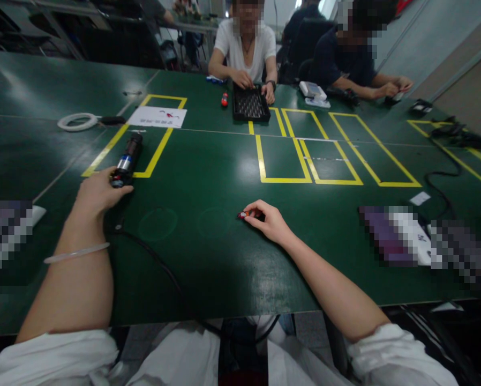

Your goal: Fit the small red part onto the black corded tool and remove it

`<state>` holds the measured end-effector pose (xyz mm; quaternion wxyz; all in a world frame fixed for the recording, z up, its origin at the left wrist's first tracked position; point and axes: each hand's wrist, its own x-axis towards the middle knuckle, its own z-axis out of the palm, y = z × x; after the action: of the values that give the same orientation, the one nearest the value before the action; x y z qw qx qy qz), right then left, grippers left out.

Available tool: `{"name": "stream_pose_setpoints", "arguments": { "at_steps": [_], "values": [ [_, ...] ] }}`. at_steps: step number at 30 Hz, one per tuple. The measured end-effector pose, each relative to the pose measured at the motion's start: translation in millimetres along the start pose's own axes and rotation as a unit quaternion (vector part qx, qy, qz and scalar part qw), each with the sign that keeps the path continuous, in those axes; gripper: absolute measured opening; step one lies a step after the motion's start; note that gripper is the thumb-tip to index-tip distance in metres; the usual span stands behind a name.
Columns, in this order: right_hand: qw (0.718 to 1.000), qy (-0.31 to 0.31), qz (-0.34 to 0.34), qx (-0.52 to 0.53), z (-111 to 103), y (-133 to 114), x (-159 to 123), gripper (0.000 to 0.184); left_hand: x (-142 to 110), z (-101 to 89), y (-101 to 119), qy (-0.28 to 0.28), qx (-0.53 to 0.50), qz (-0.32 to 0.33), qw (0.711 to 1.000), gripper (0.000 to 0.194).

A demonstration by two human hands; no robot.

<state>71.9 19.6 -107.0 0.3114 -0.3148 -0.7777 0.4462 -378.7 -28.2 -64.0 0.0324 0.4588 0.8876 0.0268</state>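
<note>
Being pinched mid-frame by right hand: tiny red part. Frame left, black cylinder apparently loosely gripped by left hand; they're unjoined.

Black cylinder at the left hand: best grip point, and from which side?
Probably mid-body, at the silver-and-blue band, coming from above and closing across the long sides. The black cylinder looks long and roughly round, its length running away from the camera; the left hand is at its near end.
</note>
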Motion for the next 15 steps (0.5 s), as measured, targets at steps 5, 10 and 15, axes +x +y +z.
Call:
{"name": "stream_pose_setpoints", "arguments": {
  "at_steps": [5,10,15],
  "values": [
    [1.000,0.000,0.006,0.000,0.5,-0.4,0.2,0.015,-5.7,1.4,8.3,0.007,-0.031,0.010,0.999,0.072],
    [1.000,0.002,0.011,0.009,1.2,-1.4,1.2,0.015,-25.3,-0.3,39.8,0.030,-0.032,0.038,0.998,0.078],
    [1.000,0.008,0.011,0.011,2.0,2.1,1.6,0.015,-48.3,2.7,77.9,0.025,-0.048,0.092,0.994,0.081]
  ]
}}
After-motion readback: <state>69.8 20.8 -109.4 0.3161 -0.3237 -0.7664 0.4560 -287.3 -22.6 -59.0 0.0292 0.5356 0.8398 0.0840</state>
